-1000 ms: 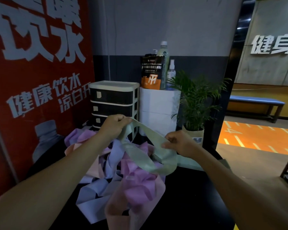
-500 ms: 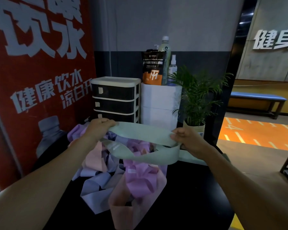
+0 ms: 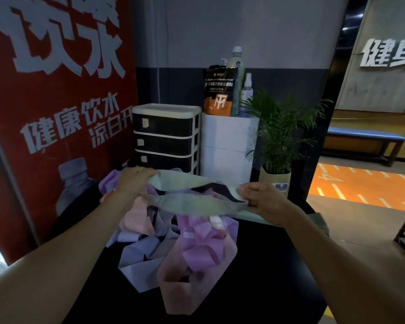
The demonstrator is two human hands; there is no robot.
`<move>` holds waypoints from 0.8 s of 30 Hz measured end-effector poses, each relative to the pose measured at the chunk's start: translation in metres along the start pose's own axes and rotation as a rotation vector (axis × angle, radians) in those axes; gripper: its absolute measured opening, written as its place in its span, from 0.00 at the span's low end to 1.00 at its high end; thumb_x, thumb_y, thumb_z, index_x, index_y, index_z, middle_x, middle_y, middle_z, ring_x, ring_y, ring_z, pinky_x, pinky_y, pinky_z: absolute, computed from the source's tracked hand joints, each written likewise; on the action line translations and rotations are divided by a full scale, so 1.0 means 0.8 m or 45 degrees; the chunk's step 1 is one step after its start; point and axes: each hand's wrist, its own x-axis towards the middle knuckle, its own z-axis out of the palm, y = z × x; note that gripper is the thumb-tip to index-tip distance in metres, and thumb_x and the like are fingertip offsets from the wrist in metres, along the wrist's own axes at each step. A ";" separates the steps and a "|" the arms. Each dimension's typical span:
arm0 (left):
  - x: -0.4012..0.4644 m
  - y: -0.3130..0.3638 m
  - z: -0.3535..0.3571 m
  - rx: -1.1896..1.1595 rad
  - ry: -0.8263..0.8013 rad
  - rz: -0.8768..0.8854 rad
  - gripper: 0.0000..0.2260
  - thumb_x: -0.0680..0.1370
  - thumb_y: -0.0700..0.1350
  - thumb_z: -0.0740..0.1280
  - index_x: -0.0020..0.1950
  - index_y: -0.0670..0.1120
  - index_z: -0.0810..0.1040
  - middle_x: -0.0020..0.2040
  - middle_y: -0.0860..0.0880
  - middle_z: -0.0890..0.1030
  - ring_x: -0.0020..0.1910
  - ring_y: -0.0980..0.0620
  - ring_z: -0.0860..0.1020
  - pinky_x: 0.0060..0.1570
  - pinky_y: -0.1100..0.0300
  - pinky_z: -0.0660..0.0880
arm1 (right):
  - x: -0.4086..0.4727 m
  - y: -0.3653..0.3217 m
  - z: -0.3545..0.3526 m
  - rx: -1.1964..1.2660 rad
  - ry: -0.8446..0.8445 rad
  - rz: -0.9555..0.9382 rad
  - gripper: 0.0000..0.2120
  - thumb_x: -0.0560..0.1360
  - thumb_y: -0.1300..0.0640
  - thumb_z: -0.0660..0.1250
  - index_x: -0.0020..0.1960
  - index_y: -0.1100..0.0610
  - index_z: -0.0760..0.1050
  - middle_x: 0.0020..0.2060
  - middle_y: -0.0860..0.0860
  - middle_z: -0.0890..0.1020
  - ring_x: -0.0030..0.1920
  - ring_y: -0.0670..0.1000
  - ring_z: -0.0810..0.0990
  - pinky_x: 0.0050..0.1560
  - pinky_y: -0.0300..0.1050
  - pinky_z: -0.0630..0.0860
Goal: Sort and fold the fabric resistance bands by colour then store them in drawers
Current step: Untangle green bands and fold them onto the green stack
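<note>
A pale green fabric band (image 3: 192, 202) hangs stretched as an open loop above the black table (image 3: 255, 277). My left hand (image 3: 133, 181) grips its left end and my right hand (image 3: 260, 197) pinches its right end. Under the loop lies a tangled heap of bands: purple (image 3: 201, 242), pink (image 3: 173, 284) and lavender (image 3: 138, 258). Another pale green band (image 3: 250, 216) lies flat on the table behind my right hand. A black three-drawer unit (image 3: 166, 139) with a cream frame stands at the back, all drawers closed.
A white box (image 3: 227, 148) carrying a pouch, bottles and a spray stands to the right of the drawers. A potted plant (image 3: 278, 146) sits at the table's back right. A red poster wall (image 3: 45, 113) bounds the left side; the floor drops off on the right.
The green band went from a slack, twisted drape to a loop pulled out level. My hands moved apart and lowered a little toward the heap.
</note>
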 end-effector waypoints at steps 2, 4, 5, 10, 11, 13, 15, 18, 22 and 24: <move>-0.001 -0.005 -0.002 0.019 -0.010 -0.030 0.05 0.76 0.44 0.66 0.50 0.44 0.78 0.45 0.44 0.78 0.45 0.46 0.75 0.43 0.58 0.70 | 0.003 0.003 -0.001 0.044 0.028 -0.012 0.06 0.77 0.65 0.62 0.47 0.60 0.77 0.37 0.53 0.79 0.35 0.47 0.77 0.37 0.37 0.77; 0.000 -0.010 -0.004 -0.004 -0.063 -0.082 0.10 0.76 0.46 0.67 0.53 0.42 0.80 0.48 0.43 0.79 0.46 0.46 0.75 0.41 0.58 0.70 | 0.006 0.003 -0.001 0.078 0.035 -0.066 0.11 0.76 0.71 0.59 0.48 0.58 0.75 0.36 0.54 0.77 0.36 0.49 0.75 0.41 0.40 0.75; -0.001 -0.010 -0.005 -0.064 -0.094 -0.126 0.11 0.76 0.47 0.67 0.53 0.42 0.80 0.47 0.43 0.79 0.44 0.46 0.76 0.39 0.58 0.70 | 0.006 0.003 -0.001 0.102 0.003 -0.089 0.14 0.74 0.74 0.58 0.48 0.58 0.74 0.36 0.54 0.76 0.36 0.50 0.74 0.41 0.41 0.74; -0.012 -0.004 0.001 -0.344 -0.262 -0.258 0.07 0.76 0.38 0.66 0.38 0.43 0.76 0.27 0.50 0.68 0.24 0.57 0.68 0.22 0.66 0.69 | 0.001 0.003 0.003 -0.011 -0.167 -0.182 0.25 0.67 0.85 0.50 0.48 0.61 0.74 0.37 0.54 0.79 0.39 0.50 0.78 0.40 0.37 0.75; -0.013 -0.003 -0.001 -0.380 -0.304 -0.238 0.09 0.76 0.34 0.64 0.37 0.42 0.75 0.26 0.50 0.71 0.23 0.58 0.70 0.23 0.67 0.70 | 0.000 0.003 0.004 -0.085 -0.157 -0.185 0.26 0.67 0.85 0.50 0.48 0.60 0.74 0.39 0.55 0.78 0.40 0.50 0.76 0.40 0.36 0.74; -0.015 -0.003 -0.006 -0.358 -0.378 -0.192 0.11 0.74 0.27 0.60 0.41 0.42 0.75 0.26 0.52 0.75 0.26 0.59 0.73 0.27 0.68 0.72 | 0.000 0.005 0.005 -0.236 -0.094 -0.186 0.23 0.68 0.84 0.54 0.47 0.60 0.75 0.40 0.56 0.76 0.41 0.50 0.75 0.40 0.34 0.74; -0.014 -0.005 -0.012 -0.225 -0.428 -0.120 0.13 0.73 0.23 0.56 0.43 0.40 0.72 0.29 0.50 0.75 0.24 0.59 0.74 0.27 0.66 0.72 | 0.001 0.008 0.006 -0.365 0.007 -0.231 0.14 0.71 0.78 0.62 0.45 0.62 0.76 0.38 0.55 0.78 0.40 0.49 0.76 0.42 0.33 0.75; -0.016 -0.008 -0.014 -0.019 -0.436 -0.085 0.15 0.71 0.22 0.57 0.45 0.40 0.73 0.29 0.47 0.75 0.28 0.54 0.76 0.34 0.62 0.76 | 0.003 0.009 0.006 -0.305 0.179 -0.279 0.06 0.75 0.67 0.65 0.41 0.60 0.77 0.36 0.52 0.78 0.40 0.48 0.75 0.42 0.34 0.75; -0.018 -0.013 -0.013 0.152 -0.507 -0.066 0.12 0.74 0.27 0.60 0.44 0.42 0.77 0.39 0.42 0.79 0.39 0.49 0.77 0.37 0.62 0.76 | 0.004 0.002 -0.006 -0.249 0.438 -0.280 0.08 0.76 0.61 0.65 0.40 0.62 0.75 0.38 0.55 0.73 0.41 0.52 0.70 0.41 0.41 0.67; -0.017 -0.015 -0.012 0.197 -0.531 -0.029 0.09 0.76 0.30 0.60 0.44 0.41 0.77 0.38 0.44 0.79 0.38 0.53 0.77 0.39 0.62 0.75 | 0.001 -0.004 -0.009 -0.242 0.547 -0.312 0.07 0.77 0.61 0.65 0.42 0.63 0.75 0.38 0.56 0.73 0.41 0.53 0.69 0.41 0.46 0.68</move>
